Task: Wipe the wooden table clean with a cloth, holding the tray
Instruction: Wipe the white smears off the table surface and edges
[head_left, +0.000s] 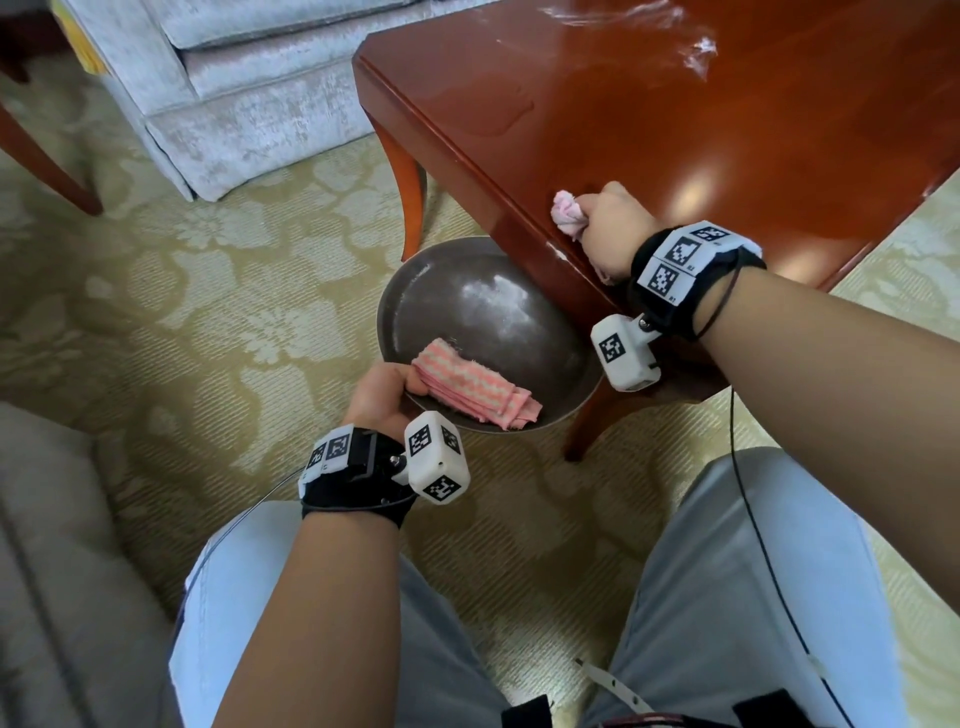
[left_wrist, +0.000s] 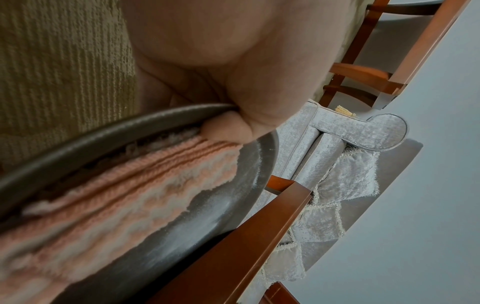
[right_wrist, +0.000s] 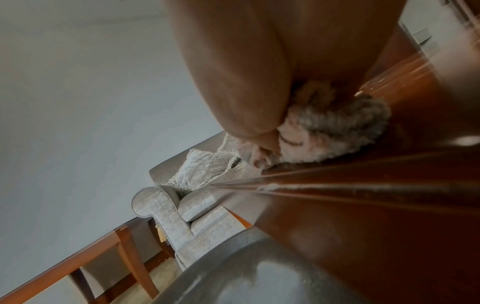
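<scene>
Big shiny wooden table fills the upper right of the head view, with white powdery smears on its far side. Behind it there's a pale grey sofa on a patterned yellow carpet. The round dark tray sits lower than the tabletop, tucked partly under the table's near edge, and there's a dusting of white powder on its surface. A folded pink-and-white striped towel lies in the tray on the side nearest the person. The left hand has the tray by its near rim, fingers curled round the edge, and in the left wrist view the thumb presses down right next to the towel. The right hand is up on the table right at the edge, closed tight round a bunched-up pink cloth, which is pressed against the wood there. Both wrists carry black straps with white marker cubes.
</scene>
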